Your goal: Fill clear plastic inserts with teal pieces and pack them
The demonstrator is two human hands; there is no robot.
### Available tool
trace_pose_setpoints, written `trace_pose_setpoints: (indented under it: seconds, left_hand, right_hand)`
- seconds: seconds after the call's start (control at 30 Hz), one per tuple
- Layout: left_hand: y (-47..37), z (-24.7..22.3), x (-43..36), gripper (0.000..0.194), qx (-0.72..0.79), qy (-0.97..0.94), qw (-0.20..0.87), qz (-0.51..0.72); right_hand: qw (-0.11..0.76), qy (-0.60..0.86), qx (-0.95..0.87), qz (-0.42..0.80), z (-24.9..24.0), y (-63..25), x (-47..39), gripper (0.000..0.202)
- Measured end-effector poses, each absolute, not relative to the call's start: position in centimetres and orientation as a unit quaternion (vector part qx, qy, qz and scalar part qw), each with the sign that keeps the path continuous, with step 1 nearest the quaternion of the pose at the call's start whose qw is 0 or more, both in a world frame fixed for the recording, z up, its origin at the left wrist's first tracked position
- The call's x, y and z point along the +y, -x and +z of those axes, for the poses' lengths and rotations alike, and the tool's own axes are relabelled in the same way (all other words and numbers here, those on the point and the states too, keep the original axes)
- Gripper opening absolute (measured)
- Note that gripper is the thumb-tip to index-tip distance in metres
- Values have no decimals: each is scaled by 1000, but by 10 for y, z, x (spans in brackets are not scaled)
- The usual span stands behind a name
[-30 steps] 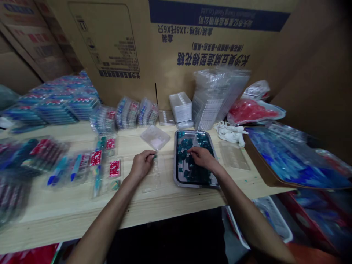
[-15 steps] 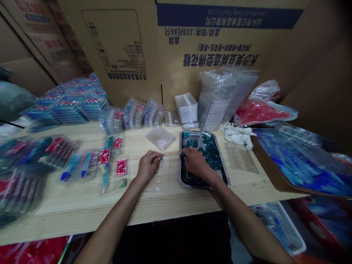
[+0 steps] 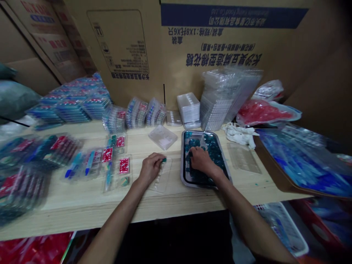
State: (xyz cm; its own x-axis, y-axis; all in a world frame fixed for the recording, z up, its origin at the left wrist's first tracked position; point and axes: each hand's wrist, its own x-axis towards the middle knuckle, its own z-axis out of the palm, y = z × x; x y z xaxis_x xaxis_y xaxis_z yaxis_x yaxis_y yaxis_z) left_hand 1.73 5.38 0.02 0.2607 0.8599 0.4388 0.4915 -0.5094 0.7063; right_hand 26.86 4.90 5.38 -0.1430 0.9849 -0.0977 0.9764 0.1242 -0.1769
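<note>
My left hand is closed at the top of a clear plastic tray lying on the table, its fingertips on a small teal piece. To the right, my right hand reaches into a metal tray of dark teal pieces. Its fingers are bent down among the pieces, and what they hold is hidden. Behind the clear tray lies another clear tray, turned at an angle.
Filled clear packs with red packets lie at left. Stacked clear trays stand behind, near a large carton. White gloves, a flat clear tray and a box of blue items are at right.
My right hand has drawn its fingers in and down among the teal pieces. My left hand stays at the clear tray's top, where the tray now sits more tilted. The view has shifted slightly.
</note>
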Motion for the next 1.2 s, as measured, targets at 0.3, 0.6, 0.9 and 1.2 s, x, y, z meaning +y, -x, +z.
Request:
trace_pose_setpoints:
  seconds: [0.3,0.6,0.9,1.2]
  left_hand:
    - [-38,-3,40,51,475,-797,142,344]
    - [-105,37,44,28,503,-652,338,456]
    - [-123,32,49,28,490,-588,463,447]
    - [-81,54,51,35,468,-475,575,474]
  right_hand:
    - [106,680,-720,84,46,-275,56,24]
    - [319,635,-673,208,39,-292,59,16]
    - [322,603,-692,231,46,-270,37,11]
    - [223,612,-736,185,58,-270,37,20]
